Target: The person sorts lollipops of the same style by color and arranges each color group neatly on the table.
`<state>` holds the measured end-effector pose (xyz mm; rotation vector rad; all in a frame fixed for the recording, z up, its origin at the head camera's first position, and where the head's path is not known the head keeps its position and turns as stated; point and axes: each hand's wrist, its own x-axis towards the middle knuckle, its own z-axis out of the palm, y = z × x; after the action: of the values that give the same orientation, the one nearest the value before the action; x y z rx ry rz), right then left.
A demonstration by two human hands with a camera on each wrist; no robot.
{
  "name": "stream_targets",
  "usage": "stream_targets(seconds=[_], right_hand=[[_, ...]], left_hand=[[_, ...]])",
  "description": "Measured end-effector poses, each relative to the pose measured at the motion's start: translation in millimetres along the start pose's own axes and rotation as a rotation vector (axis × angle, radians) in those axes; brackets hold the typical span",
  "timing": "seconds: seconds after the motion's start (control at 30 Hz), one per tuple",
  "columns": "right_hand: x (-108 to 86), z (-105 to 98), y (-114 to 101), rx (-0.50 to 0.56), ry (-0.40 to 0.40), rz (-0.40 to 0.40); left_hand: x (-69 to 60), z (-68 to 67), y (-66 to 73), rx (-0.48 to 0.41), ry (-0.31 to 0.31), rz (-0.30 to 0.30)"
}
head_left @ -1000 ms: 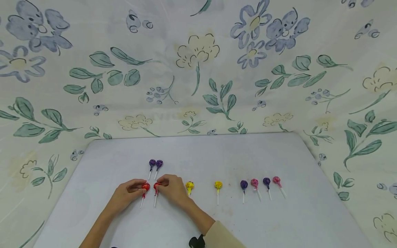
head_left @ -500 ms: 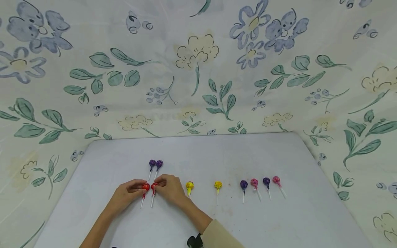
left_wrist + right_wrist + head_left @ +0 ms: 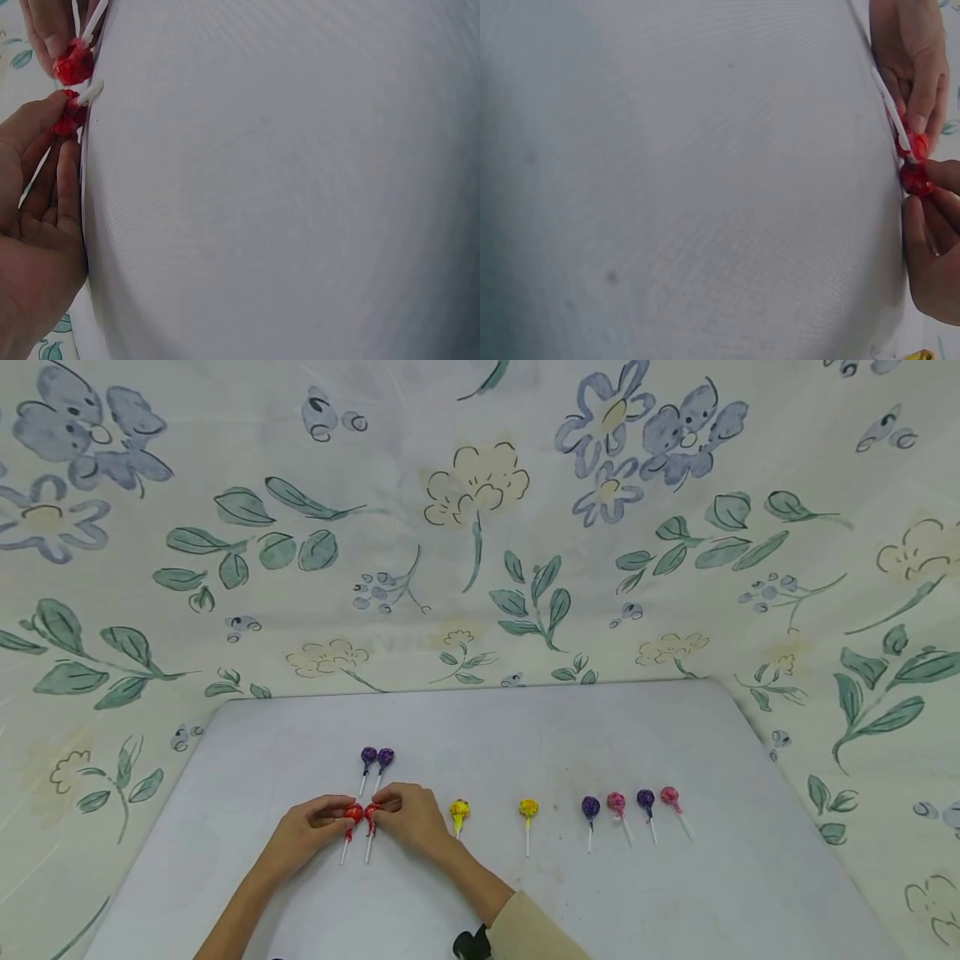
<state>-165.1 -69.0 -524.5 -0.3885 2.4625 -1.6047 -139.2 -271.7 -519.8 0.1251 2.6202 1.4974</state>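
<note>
Two red lollipops lie side by side on the white table, sticks toward the front edge. The left hand (image 3: pixel 306 833) pinches the left red lollipop (image 3: pixel 353 813) by its head. By its head too, the right hand (image 3: pixel 417 817) pinches the right red lollipop (image 3: pixel 371 814). In the left wrist view the left hand (image 3: pixel 41 202) holds its red lollipop (image 3: pixel 69 116), close to the other red lollipop (image 3: pixel 73 63). The right wrist view has the right hand (image 3: pixel 936 247) at its red head (image 3: pixel 916 180). Just behind them lie two purple lollipops (image 3: pixel 377 757).
To the right on the white table (image 3: pixel 570 727) lie a yellow lollipop (image 3: pixel 460 811) beside the right wrist, another yellow lollipop (image 3: pixel 528 810), and a row of purple (image 3: pixel 590 808) and pink lollipops (image 3: pixel 617 803). A floral cloth (image 3: pixel 420 610) rises behind the table.
The right hand has moved slightly left with its red lollipop, narrowing the gap to the left red lollipop. The left hand has stayed nearly in place.
</note>
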Motion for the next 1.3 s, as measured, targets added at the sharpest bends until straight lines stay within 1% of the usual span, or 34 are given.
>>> stream_targets(seconds=[0.27, 0.53, 0.73, 0.93, 1.07, 1.3], right_hand=[[0.4, -0.6, 0.6, 0.011, -0.007, -0.013], [-0.4, -1.2, 0.2, -0.002, -0.022, -0.001], [-0.8, -2.5, -0.8, 0.000, -0.026, 0.000], [0.4, -4.3, 1.1, -0.032, -0.019, -0.025], [0.1, -9.2, -1.7, -0.041, -0.019, -0.046], [-1.7, -27.8, -9.1, -0.030, -0.013, -0.102]], left_hand=[[0.3, 0.2, 1.1, 0.012, -0.001, 0.012], [-1.0, 0.2, 1.4, 0.008, 0.005, 0.003], [-1.4, 0.3, 1.4, 0.029, 0.010, 0.009], [-1.0, 0.4, 2.9, 0.046, 0.001, -0.024], [-0.4, 0.3, 2.4, 0.053, -0.004, -0.035], [0.2, 0.5, 1.9, 0.051, -0.004, -0.034]])
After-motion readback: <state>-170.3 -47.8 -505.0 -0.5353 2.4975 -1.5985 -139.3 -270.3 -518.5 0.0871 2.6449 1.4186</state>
